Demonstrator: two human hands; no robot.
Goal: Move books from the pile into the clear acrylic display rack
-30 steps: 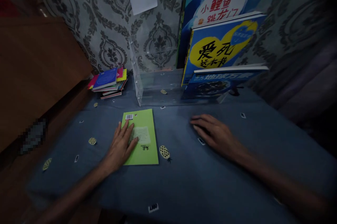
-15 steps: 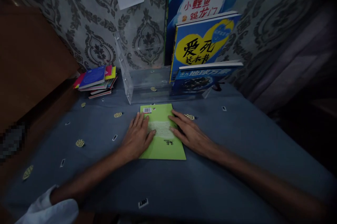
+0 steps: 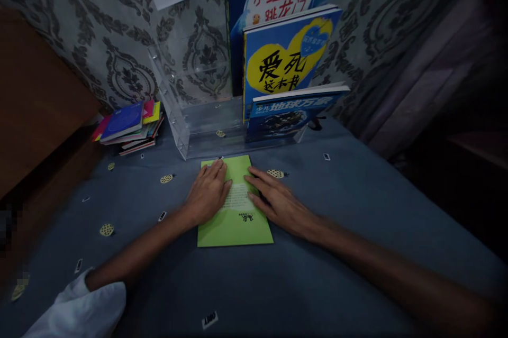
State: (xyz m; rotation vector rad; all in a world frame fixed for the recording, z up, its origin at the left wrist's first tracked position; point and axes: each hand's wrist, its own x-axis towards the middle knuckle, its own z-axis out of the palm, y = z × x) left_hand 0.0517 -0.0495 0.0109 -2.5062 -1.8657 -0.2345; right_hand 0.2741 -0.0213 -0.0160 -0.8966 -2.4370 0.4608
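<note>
A closed green book (image 3: 234, 232) lies flat on the table with a pale text panel and a small dark drawing showing. My left hand (image 3: 209, 192) rests flat on its left half, fingers stretched toward the far edge and covering part of the upper left corner. My right hand (image 3: 280, 203) lies along the right edge, its fingertips on the cover and its fingers apart. Neither hand is wrapped round the book.
Behind the book stands a clear acrylic rack (image 3: 214, 145). It holds a blue book with a yellow heart (image 3: 278, 63), a blue earth book (image 3: 293, 116) and a tall teal book (image 3: 238, 5). A book pile (image 3: 127, 121) sits at the left on the dark tablecloth (image 3: 337, 274).
My left hand has slid farther up and inward over the green book, now hiding most of the barcode. The right hand stays at the right edge. The whole view has shifted slightly.
</note>
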